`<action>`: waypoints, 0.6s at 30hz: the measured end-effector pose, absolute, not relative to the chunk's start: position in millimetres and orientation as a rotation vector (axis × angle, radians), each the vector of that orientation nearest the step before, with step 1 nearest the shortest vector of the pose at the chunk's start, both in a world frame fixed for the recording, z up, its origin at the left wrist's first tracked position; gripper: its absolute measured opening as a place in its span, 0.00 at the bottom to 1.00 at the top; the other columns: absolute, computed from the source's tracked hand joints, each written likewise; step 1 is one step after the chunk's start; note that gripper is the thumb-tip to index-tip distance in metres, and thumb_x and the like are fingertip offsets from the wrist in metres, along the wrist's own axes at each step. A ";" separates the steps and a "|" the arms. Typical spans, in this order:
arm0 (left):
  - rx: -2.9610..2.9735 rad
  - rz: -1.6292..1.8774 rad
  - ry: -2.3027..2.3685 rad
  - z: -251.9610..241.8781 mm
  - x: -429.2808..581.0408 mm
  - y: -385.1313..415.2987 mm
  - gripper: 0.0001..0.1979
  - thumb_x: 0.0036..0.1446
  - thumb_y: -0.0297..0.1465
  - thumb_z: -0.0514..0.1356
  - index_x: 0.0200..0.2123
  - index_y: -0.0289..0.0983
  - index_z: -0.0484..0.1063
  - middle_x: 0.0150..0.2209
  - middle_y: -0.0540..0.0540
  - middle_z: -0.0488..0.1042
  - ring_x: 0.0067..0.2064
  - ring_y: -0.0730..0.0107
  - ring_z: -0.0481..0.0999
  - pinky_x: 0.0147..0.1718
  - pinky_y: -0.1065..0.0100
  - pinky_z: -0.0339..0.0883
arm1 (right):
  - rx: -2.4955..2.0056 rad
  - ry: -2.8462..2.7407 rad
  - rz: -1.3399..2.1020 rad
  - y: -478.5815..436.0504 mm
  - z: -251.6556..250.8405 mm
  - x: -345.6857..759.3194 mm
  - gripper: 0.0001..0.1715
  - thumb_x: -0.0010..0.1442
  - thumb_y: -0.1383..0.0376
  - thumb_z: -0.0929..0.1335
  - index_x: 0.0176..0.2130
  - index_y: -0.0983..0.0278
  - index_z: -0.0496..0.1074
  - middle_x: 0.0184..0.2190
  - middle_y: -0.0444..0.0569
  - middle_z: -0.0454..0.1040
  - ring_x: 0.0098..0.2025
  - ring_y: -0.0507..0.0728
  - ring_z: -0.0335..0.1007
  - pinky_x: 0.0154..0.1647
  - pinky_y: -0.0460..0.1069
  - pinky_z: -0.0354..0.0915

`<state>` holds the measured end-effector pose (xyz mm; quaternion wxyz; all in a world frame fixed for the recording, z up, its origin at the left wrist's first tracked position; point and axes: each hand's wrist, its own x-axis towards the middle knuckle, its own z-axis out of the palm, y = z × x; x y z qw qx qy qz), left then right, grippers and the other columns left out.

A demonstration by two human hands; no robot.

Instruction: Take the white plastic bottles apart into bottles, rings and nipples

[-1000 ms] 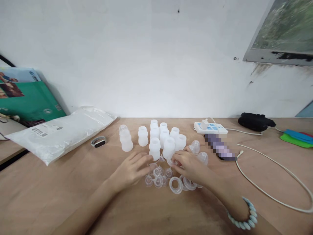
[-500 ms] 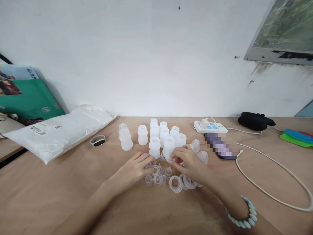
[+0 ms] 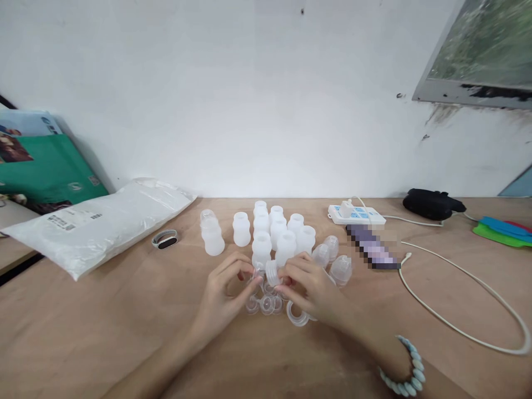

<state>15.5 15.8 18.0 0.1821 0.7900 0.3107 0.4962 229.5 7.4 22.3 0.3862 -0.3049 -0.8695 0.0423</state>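
My left hand [image 3: 230, 285] pinches a clear bottle nipple [image 3: 258, 270] between thumb and fingertips. My right hand [image 3: 310, 282] grips a translucent screw ring [image 3: 272, 272], tilted on its side facing the nipple. Below them lie several more clear nipples [image 3: 266, 304] on the table. Other rings [image 3: 296, 313] lie partly under my right hand. Just behind both hands stand several white baby bottles [image 3: 286, 245] without tops. Clear domed caps [image 3: 341, 270] stand to the right of the bottles.
One bottle with a clear cap [image 3: 212, 233] stands apart at left. A white plastic package [image 3: 112, 221] and a fitness band [image 3: 165, 240] lie further left. At right are a power strip [image 3: 357, 214], a phone [image 3: 369, 246], a white cable [image 3: 477, 282] and a black case [image 3: 432, 204].
Both hands have risen off the parts and come closer together. A nipple is now in my left hand and a screw ring in my right, held up between them.
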 end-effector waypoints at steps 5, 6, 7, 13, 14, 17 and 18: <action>2.106 1.270 0.822 14.0 23.1 7.4 0.05 0.62 0.25 0.59 0.34 0.36 0.73 0.33 0.48 0.72 0.33 0.71 0.70 0.33 0.71 0.66 | -0.712 -2.220 0.052 4.2 15.6 220.7 0.10 0.69 0.64 0.63 0.34 0.63 0.67 0.27 0.45 0.71 0.29 0.53 0.63 0.35 0.49 0.58; 2.079 1.251 0.806 14.2 22.8 7.1 0.04 0.63 0.25 0.59 0.35 0.36 0.74 0.34 0.48 0.72 0.34 0.70 0.70 0.34 0.70 0.66 | -0.707 -2.211 0.048 3.9 14.6 220.6 0.10 0.69 0.63 0.63 0.35 0.63 0.67 0.27 0.45 0.71 0.29 0.53 0.63 0.34 0.49 0.59; 2.050 1.232 0.792 14.6 22.3 7.2 0.04 0.63 0.26 0.59 0.36 0.37 0.74 0.35 0.47 0.72 0.35 0.70 0.71 0.35 0.70 0.66 | -0.707 -2.198 0.051 3.6 13.8 220.7 0.09 0.69 0.63 0.63 0.35 0.63 0.66 0.26 0.45 0.70 0.29 0.54 0.64 0.34 0.49 0.59; 1.790 1.122 0.655 13.5 20.2 8.7 0.07 0.65 0.31 0.57 0.39 0.38 0.75 0.40 0.45 0.71 0.40 0.66 0.72 0.38 0.68 0.67 | -0.816 -2.089 0.194 -0.3 14.7 223.3 0.08 0.66 0.62 0.67 0.44 0.62 0.65 0.27 0.43 0.71 0.28 0.53 0.67 0.32 0.48 0.63; 1.742 1.115 0.640 12.4 20.8 8.8 0.07 0.65 0.32 0.58 0.40 0.38 0.75 0.40 0.45 0.70 0.41 0.66 0.72 0.38 0.68 0.67 | -0.822 -2.079 0.202 -0.8 15.4 223.3 0.08 0.66 0.63 0.67 0.44 0.62 0.65 0.27 0.43 0.72 0.29 0.53 0.68 0.32 0.48 0.63; 1.633 1.108 0.641 9.4 23.6 9.3 0.06 0.62 0.33 0.62 0.39 0.38 0.76 0.39 0.46 0.70 0.40 0.66 0.71 0.37 0.69 0.67 | -0.794 -2.066 0.208 -0.9 16.7 222.3 0.04 0.66 0.68 0.65 0.43 0.62 0.67 0.29 0.44 0.74 0.31 0.53 0.70 0.34 0.48 0.64; 1.615 1.106 0.645 8.8 24.4 9.7 0.05 0.61 0.33 0.63 0.38 0.38 0.76 0.38 0.46 0.71 0.39 0.67 0.71 0.36 0.70 0.66 | -0.783 -2.063 0.204 -0.5 16.6 222.0 0.04 0.66 0.68 0.65 0.42 0.62 0.67 0.29 0.44 0.74 0.31 0.53 0.71 0.34 0.48 0.64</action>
